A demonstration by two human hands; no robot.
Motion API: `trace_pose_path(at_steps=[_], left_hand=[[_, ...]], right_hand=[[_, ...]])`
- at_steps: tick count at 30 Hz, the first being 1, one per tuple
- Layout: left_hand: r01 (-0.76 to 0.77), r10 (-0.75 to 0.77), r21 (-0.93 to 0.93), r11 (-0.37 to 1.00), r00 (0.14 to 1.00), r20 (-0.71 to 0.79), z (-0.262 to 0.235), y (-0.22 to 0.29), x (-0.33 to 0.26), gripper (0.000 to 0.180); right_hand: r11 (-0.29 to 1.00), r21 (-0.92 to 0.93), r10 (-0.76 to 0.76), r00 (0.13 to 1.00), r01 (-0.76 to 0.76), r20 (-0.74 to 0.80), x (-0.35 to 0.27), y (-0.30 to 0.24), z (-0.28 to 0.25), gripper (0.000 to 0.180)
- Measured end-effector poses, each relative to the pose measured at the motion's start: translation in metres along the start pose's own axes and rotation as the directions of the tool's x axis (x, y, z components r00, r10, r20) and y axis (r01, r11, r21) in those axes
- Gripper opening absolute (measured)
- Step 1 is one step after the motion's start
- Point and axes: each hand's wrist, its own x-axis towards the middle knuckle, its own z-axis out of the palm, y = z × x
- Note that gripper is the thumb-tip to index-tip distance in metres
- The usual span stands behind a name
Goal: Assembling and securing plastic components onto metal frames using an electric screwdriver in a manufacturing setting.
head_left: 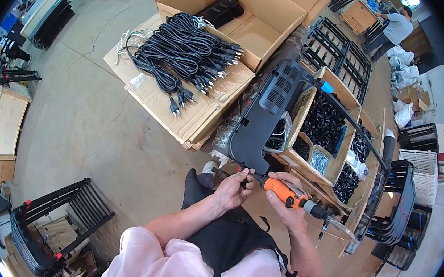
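My right hand [287, 209] is wrapped round an orange air screwdriver [279, 190], with a clear hose at its back end. The tool lies almost level, its bit pointing left toward my left hand [234, 189]. Those left fingers are pinched together by the bit's tip, and a small dark piece partly shows at them; I cannot make out what it is. Just beyond both hands is a long black plastic housing [251, 141] with a vented, raised section at its far end. Its near end reaches close to the fingertips and the bit.
A wooden parts box [292, 145] at the right holds black plastic pieces [324, 121] and bagged screws [319, 161]. Bundled black power cords [179, 54] lie on cardboard at the left, before an open carton [276, 23]. Black metal frames [61, 224] stand lower left. Another person [398, 27] stands far right.
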Motion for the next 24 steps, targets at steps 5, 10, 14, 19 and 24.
trace_pose_path(at_steps=[5,10,14,19,24], left_hand=[[-0.021,0.022,0.045,0.999,0.999,-0.039,0.008,0.005,-0.007,0.027],[-0.089,0.101,0.151,0.984,0.992,-0.072,0.009,0.007,-0.006,0.028],[-0.120,0.188,0.410,0.904,0.973,-0.131,-0.006,0.010,-0.009,0.027],[-0.086,0.156,0.346,0.934,0.971,-0.179,-0.008,0.012,-0.011,0.028],[-0.174,0.181,0.509,0.843,0.983,0.035,-0.030,0.017,-0.008,0.031]], right_hand=[[1.000,-0.027,0.014,1.000,-0.013,0.025,0.007,-0.007,0.005,0.048],[0.995,-0.067,0.076,0.996,-0.074,0.036,0.021,-0.012,0.020,0.047],[0.980,-0.187,0.082,0.995,-0.071,0.051,0.033,-0.013,0.031,0.043],[0.982,-0.170,0.109,0.986,-0.087,0.124,0.046,-0.005,0.038,0.036],[0.977,-0.210,0.075,0.980,-0.036,0.182,0.053,-0.006,0.039,0.031]])
